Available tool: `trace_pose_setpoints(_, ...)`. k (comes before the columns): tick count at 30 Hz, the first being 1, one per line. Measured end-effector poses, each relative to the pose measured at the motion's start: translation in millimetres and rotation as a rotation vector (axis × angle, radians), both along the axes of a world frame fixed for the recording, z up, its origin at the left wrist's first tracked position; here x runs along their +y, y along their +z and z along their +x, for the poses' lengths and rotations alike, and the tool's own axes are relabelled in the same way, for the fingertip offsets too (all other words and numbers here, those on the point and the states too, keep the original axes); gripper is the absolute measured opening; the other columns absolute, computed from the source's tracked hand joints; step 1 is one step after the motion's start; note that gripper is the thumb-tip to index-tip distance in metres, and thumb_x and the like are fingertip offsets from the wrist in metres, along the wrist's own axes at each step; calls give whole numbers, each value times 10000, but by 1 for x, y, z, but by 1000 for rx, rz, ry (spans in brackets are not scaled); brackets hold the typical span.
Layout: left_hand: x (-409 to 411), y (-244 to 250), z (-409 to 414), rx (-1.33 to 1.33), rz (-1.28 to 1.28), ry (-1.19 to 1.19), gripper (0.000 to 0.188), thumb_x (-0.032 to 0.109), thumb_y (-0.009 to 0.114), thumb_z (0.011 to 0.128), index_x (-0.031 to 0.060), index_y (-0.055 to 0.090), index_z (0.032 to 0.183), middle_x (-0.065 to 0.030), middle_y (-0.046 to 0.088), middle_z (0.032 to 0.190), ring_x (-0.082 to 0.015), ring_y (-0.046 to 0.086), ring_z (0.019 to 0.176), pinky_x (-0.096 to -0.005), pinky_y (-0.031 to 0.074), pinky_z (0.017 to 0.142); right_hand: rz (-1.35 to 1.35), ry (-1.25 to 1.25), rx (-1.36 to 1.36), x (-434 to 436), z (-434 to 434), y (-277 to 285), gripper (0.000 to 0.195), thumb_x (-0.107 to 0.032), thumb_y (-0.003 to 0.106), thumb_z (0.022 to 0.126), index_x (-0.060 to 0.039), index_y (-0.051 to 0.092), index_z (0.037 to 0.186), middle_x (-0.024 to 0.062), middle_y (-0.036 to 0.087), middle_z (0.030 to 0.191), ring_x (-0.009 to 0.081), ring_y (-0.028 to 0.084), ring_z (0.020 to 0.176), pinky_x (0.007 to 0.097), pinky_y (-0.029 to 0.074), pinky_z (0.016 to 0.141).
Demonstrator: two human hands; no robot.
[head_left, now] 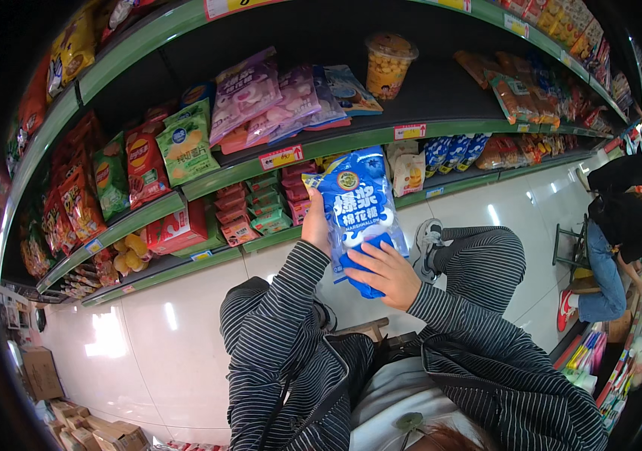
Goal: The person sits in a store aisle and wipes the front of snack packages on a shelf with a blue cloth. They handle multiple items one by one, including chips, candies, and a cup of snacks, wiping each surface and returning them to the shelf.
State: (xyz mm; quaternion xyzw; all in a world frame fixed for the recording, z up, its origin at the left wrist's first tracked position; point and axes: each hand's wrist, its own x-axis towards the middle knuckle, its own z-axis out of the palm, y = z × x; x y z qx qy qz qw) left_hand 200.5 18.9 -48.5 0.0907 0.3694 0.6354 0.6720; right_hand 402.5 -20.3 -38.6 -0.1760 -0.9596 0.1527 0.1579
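Note:
In front of me is a blue bag of marshmallows [357,197], with its printed front facing up. My left hand [316,224] grips its left edge, thumb on the front. My right hand [385,275] lies across the lower part of the bag with fingers spread. Beneath those fingers is a plain blue, cloth-like piece [365,288], bunched against the bag; the hand hides much of it. Beyond the bag, several purple marshmallow bags [247,93] lie stacked on the dark middle shelf [439,104]. A clear-lidded cup of popcorn-like snacks [389,66] stands right of them.
Chip bags [186,141] line the shelf at left. Small packs [267,206] and a red box [177,228] fill the bottom shelf. Cardboard boxes [92,431] lie on the tiled floor at lower left. Another person [608,265] sits on the right near a lower shelf.

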Motion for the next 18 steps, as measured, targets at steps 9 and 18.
trace_pose_setpoints(9,0,-14,13,37,14,-113,606,534,303,984,46,452,1311,-127,609,1204,-245,631,1035,-390,521,896,-83,-247,279,39,0,-3,724,82,549,666,-158,480,1345,112,352,1479,334,303,1375,498,240,1117)
trace_pose_setpoints(18,5,-22,13,115,14,-40,622,544,315,979,21,457,1285,-119,630,1147,-228,650,972,-363,531,864,-669,-457,622,83,-1,-6,474,23,544,845,-83,495,1304,147,428,1414,288,346,1357,349,256,1113)
